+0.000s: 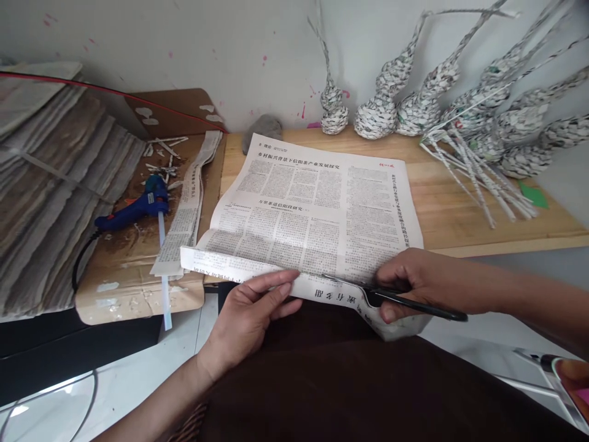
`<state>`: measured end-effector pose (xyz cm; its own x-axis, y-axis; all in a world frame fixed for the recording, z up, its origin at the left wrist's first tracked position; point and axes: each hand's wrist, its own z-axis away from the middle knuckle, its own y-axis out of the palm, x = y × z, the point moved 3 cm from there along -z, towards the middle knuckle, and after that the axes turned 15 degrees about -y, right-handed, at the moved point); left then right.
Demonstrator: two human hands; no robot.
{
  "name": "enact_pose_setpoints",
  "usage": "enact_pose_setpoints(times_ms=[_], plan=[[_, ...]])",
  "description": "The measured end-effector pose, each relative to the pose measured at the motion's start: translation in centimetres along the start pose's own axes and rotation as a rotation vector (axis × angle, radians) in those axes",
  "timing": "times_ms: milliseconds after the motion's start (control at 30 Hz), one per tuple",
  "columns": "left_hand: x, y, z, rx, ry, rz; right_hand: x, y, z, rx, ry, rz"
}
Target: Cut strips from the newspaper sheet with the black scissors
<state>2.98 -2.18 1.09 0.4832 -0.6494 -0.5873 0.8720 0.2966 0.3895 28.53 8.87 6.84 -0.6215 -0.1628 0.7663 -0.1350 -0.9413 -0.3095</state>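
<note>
Well, I saw the left hand point(251, 313) pinching the newspaper point(317, 224) by its folded near edge, thumb against fingers; the right hand point(411, 279) had its fingers wrapped round the scissors point(416, 302), blades at the fold. The newspaper lay mostly on the wooden table point(453, 224).

Black scissors point(414, 300) in partly folded newspaper point(317, 202)

left grip point(251, 310): fingertips point(289, 276) pinched | right grip point(409, 277): fingers point(390, 312) curled closed | forearms point(519, 304): bare, angled inward
</note>
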Motion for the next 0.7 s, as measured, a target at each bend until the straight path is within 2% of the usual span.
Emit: enact_pose_setpoints(times_ms=[167,400,700], plan=[[-0.1,-0.1,0.1,-0.088,0.055,0.039,0.2,-0.3,0.6,0.007,-0.021,0.043],[0.5,0.1,-0.1,-0.022,0.028,-0.005,1.7,0.3,-0.3,0.024,-0.056,0.091],[0.1,-0.1,0.0,-0.019,0.020,0.009,1.5,0.3,-1.1,0.039,-0.087,0.028]])
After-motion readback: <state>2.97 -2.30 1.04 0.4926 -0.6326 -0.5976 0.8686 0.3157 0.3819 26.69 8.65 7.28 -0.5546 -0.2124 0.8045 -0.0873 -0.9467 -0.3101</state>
